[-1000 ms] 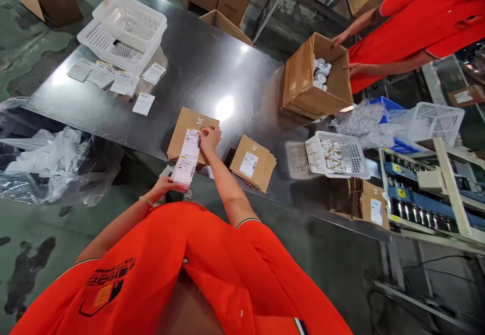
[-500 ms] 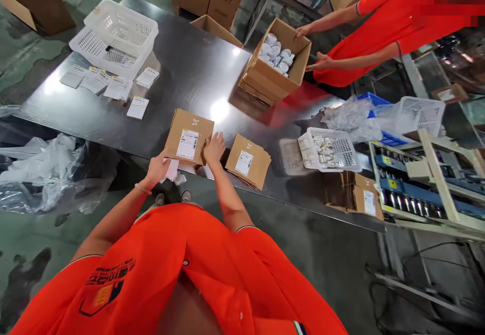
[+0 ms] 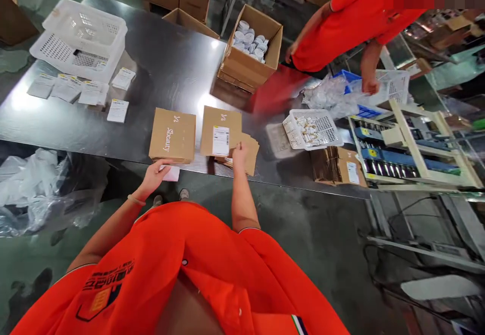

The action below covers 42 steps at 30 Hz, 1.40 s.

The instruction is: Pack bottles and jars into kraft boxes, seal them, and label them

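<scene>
A stack of flat brown cardboard boxes lies at the table's front edge; its top one bears white lettering and no label. My left hand is at that stack's front edge, closed on a small pinkish sheet of paper. My right hand pinches the lower right corner of a flat cardboard box with a white label. This box partly overlaps a second stack of flat cardboard boxes, which lies under and beside my right hand.
Nested white baskets and stacks of printed cards are at the left. An open carton of white round items stands at the back. Rightward are a white basket of small items and a rack. A co-worker stands opposite.
My right hand has moved right with the labelled flat box from the left stack, uncovering an unlabelled one. The co-worker has let go of the carton and reaches over the plastic bags.
</scene>
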Tool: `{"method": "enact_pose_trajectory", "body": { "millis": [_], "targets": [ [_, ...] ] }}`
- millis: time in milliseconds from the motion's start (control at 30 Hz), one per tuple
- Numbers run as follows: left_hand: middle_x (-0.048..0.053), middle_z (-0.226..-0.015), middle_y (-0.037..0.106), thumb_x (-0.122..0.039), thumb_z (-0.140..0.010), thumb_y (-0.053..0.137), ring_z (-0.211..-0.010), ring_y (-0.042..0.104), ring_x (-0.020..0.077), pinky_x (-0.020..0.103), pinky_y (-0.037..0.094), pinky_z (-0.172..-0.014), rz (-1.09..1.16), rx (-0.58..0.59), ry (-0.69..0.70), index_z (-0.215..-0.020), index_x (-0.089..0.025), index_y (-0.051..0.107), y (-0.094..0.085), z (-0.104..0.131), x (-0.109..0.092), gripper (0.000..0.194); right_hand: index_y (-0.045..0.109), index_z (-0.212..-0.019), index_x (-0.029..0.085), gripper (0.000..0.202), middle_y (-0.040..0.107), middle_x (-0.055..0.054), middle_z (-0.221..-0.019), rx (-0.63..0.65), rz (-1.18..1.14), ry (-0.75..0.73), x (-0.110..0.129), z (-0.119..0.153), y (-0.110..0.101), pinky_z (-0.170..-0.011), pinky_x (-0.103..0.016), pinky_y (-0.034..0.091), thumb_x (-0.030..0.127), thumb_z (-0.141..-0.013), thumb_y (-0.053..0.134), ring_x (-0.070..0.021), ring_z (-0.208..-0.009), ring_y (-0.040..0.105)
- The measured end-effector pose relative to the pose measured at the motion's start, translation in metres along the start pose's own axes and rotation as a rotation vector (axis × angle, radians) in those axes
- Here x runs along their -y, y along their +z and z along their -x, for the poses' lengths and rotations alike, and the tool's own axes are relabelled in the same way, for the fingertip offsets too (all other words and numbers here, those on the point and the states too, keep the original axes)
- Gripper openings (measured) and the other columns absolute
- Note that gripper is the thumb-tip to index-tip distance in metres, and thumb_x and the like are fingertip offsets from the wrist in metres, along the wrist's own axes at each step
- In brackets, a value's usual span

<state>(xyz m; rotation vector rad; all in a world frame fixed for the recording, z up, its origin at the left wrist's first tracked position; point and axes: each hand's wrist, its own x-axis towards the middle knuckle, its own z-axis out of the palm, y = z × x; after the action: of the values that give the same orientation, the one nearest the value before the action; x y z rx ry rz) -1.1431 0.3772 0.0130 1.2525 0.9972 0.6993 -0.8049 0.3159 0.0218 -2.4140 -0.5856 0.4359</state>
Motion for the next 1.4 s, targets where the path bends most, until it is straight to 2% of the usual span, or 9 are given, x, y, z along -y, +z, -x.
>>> {"method": "enact_pose_trajectory", "body": {
  "millis": [167, 233, 333, 433, 533, 633, 833, 1200, 1400],
  "targets": [
    [0.008, -0.098, 0.082, -0.050, -0.055, 0.104, -0.096, 0.076, 0.0292, 0.040, 0.062, -0.090, 0.041, 0.078, -0.114, -0.110, -0.019, 0.082, -0.007, 0.033, 0.003, 0.067, 0.070, -0.141, 0.014, 0.047, 0.068, -0.029, -0.139, -0.178, 0.166, 0.002, -0.033, 0.007, -0.055, -0.104, -0.055, 0.052, 0.039, -0.101, 0.065, -0.0392, -0.126, 0.065],
    [0.009, -0.105, 0.083, -0.044, -0.051, 0.106, -0.098, 0.077, 0.0284, 0.040, 0.062, -0.092, 0.132, 0.076, -0.126, -0.121, -0.018, 0.079, -0.006, 0.040, 0.001, 0.079, 0.076, -0.128, 0.018, 0.044, 0.072, -0.023, -0.135, 0.069, 0.048, -0.264, -0.019, 0.042, -0.030, -0.102, -0.050, 0.055, 0.041, -0.091, 0.081, -0.0365, -0.125, 0.066],
    [0.010, -0.112, 0.082, -0.039, -0.053, 0.104, -0.101, 0.076, 0.0278, 0.041, 0.061, -0.093, 0.292, -0.026, -0.111, -0.125, -0.019, 0.075, -0.008, 0.037, -0.001, 0.081, 0.081, -0.101, 0.022, 0.036, 0.079, -0.007, -0.110, 0.861, -0.295, -0.613, 0.005, 0.108, 0.036, -0.089, -0.037, 0.058, 0.042, -0.075, 0.095, -0.0280, -0.106, 0.071],
    [0.005, -0.100, 0.079, -0.035, -0.055, 0.104, -0.094, 0.074, 0.0222, 0.036, 0.060, -0.089, 0.417, -0.257, -0.150, -0.121, -0.021, 0.069, -0.021, 0.027, 0.003, 0.076, 0.073, -0.083, 0.021, 0.035, 0.070, 0.003, -0.076, 1.111, -0.468, -0.525, 0.017, 0.154, 0.084, -0.073, -0.029, 0.054, 0.046, -0.072, 0.095, -0.0189, -0.076, 0.066],
    [0.000, -0.084, 0.072, -0.050, -0.074, 0.099, -0.085, 0.073, 0.0200, 0.033, 0.058, -0.081, 0.443, -0.426, -0.294, -0.123, -0.024, 0.062, -0.029, 0.025, 0.012, 0.067, 0.070, -0.095, 0.025, 0.037, 0.058, 0.009, -0.066, 1.004, -0.563, -0.345, 0.024, 0.166, 0.097, -0.065, -0.025, 0.048, 0.043, -0.071, 0.093, -0.0144, -0.063, 0.055],
    [0.004, -0.092, 0.077, -0.068, -0.090, 0.084, -0.093, 0.077, 0.0261, 0.040, 0.060, -0.086, 0.452, -0.365, -0.335, -0.141, -0.022, 0.056, -0.020, 0.037, 0.018, 0.074, 0.068, -0.100, 0.027, 0.037, 0.052, 0.011, -0.065, 0.864, -0.583, -0.290, 0.036, 0.160, 0.095, -0.064, -0.024, 0.044, 0.038, -0.072, 0.090, -0.0145, -0.063, 0.050],
    [0.010, -0.109, 0.083, -0.040, -0.044, 0.109, -0.104, 0.078, 0.0307, 0.045, 0.062, -0.100, 0.272, -0.145, -0.106, -0.123, -0.016, 0.077, -0.001, 0.046, 0.015, 0.089, 0.072, -0.084, 0.024, 0.028, 0.056, 0.007, -0.062, 0.887, -0.578, -0.269, 0.057, 0.151, 0.093, -0.059, -0.026, 0.042, 0.039, -0.070, 0.090, -0.0142, -0.060, 0.048],
    [0.010, -0.095, 0.086, -0.038, -0.037, 0.110, -0.093, 0.081, 0.0312, 0.046, 0.065, -0.093, 0.172, -0.100, -0.209, -0.102, -0.013, 0.087, -0.003, 0.008, 0.005, 0.073, 0.083, -0.074, 0.027, 0.012, 0.078, -0.006, -0.102, 0.534, -0.554, -0.570, 0.039, 0.138, 0.081, -0.089, -0.039, 0.060, 0.027, -0.086, 0.086, -0.0238, -0.095, 0.071],
    [0.015, -0.100, 0.088, -0.044, -0.033, 0.111, -0.107, 0.081, 0.0408, 0.053, 0.062, -0.105, 0.149, 0.080, -0.350, -0.092, -0.014, 0.090, 0.003, 0.018, 0.018, 0.070, 0.083, -0.080, 0.022, 0.006, 0.069, -0.007, -0.122, 0.234, -0.480, -0.521, 0.083, 0.062, 0.103, -0.109, -0.042, 0.055, 0.021, -0.085, 0.085, -0.0257, -0.119, 0.066]
  ]
}}
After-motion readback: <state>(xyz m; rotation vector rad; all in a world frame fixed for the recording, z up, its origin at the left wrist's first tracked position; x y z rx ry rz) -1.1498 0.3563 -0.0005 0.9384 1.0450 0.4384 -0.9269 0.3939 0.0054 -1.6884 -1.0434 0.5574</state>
